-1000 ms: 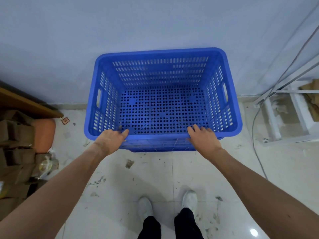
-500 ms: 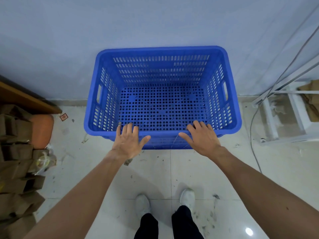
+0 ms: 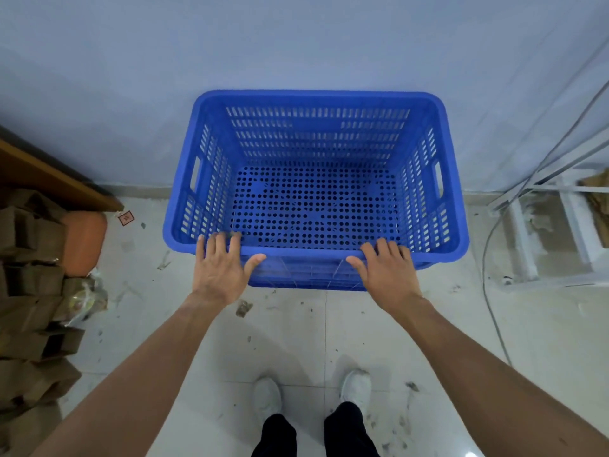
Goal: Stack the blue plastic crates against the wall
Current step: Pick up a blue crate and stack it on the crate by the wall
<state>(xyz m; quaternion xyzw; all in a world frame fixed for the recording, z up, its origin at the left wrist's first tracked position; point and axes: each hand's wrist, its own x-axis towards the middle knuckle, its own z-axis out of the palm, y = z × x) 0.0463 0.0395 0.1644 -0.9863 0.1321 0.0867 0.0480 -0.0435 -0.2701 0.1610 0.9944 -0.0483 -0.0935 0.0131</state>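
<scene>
**Both hands flat at the near rim of the blue crate**

Your left hand (image 3: pixel 220 271) is spread open, palm down, fingers splayed and reaching over the near rim of the blue crate (image 3: pixel 314 189), thumb stretched out toward the middle along the rim's outer face. Your right hand (image 3: pixel 385 271) mirrors it: open, fingers laid on the rim close together, thumb pointing inward. Neither hand is curled around anything; you are resting on the edge, not gripping it.

The crate sits straight ahead of you with its far side up against the pale wall (image 3: pixel 296 44). It is empty, with a perforated bottom, slotted sides and a handle cutout in each short wall. Below its near rim you can see more blue ribbed plastic, so it looks nested on at least one other crate; how many, you cannot tell.

Under your arms the tiled floor (image 3: pixel 290 341) is scattered with dirt and scraps, and your white shoes (image 3: pixel 267 399) stand just back from the crate. To your left lie piled cardboard boxes (image 3: pixel 29 291) beside an orange cushion-like object (image 3: pixel 84 245) and a wooden board (image 3: pixel 56 179). To your right stand a white metal frame (image 3: pixel 543 239) and a grey cable (image 3: pixel 491 291).
</scene>
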